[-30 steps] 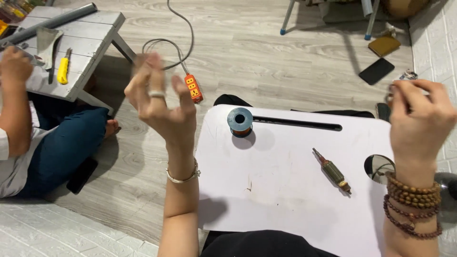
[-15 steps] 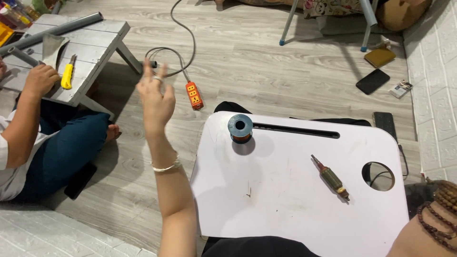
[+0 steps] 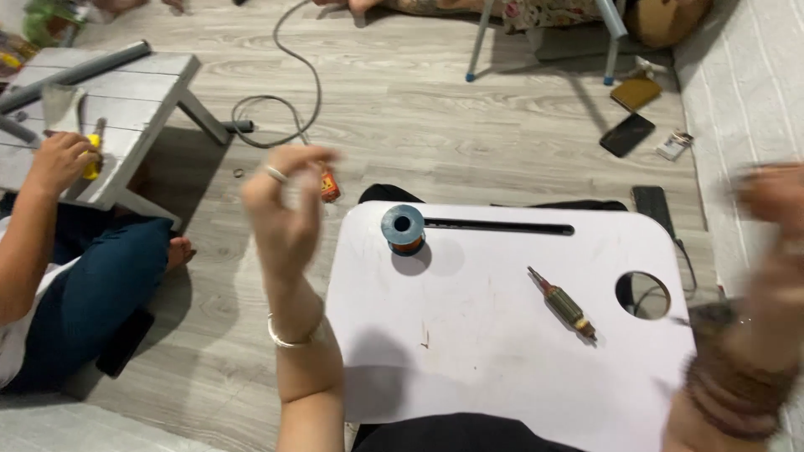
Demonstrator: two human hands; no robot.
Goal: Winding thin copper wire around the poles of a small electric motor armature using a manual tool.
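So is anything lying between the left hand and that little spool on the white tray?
Nothing visible: the left hand is raised beside the white tray, and the spool stands near that edge with bare tray around it.

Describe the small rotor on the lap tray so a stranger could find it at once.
Start at the white lap tray. Look toward its right side, just left of the round cup hole. The rotor lies there diagonally: a thin shaft with a brownish wound middle, unlike the round upright spool.

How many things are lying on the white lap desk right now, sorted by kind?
Wire spool: 1
Motor armature: 1
Total on the white lap desk: 2
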